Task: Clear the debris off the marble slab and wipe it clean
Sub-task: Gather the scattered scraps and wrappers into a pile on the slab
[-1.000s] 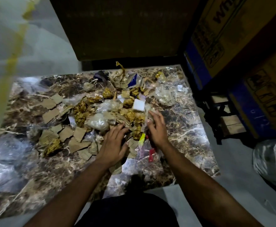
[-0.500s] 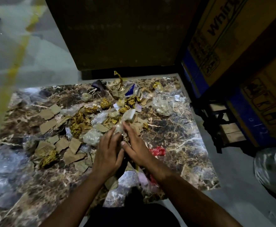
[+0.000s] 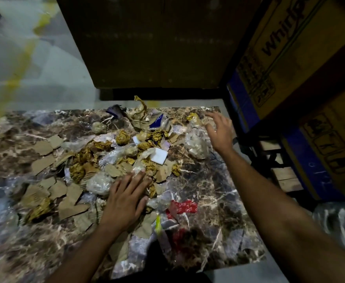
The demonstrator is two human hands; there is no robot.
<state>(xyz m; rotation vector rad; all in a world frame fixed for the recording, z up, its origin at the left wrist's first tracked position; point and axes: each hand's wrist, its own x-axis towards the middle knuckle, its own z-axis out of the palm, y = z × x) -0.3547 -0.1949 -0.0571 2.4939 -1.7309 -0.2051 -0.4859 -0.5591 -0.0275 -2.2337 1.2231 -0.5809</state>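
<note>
A brown veined marble slab (image 3: 214, 193) lies on the floor, strewn with debris (image 3: 110, 160): torn cardboard scraps, crumpled gold foil, clear plastic wads, a white square piece (image 3: 159, 156) and a red wrapper (image 3: 183, 207). My left hand (image 3: 126, 199) rests flat on the near side of the pile, fingers straight and spread. My right hand (image 3: 219, 131) hovers open over the slab's far right corner, just above a crumpled clear plastic bag (image 3: 197, 144), holding nothing.
A tall dark cardboard box (image 3: 147, 41) stands behind the slab. Printed yellow-and-blue cartons (image 3: 290, 58) are stacked at the right, with a dark wooden frame (image 3: 278, 160) beside them. A clear plastic bag (image 3: 339, 225) lies on the grey floor at the right.
My two hands were together on the pile's centre; my right hand has swung out to the far right corner. My left hand has flattened on the debris.
</note>
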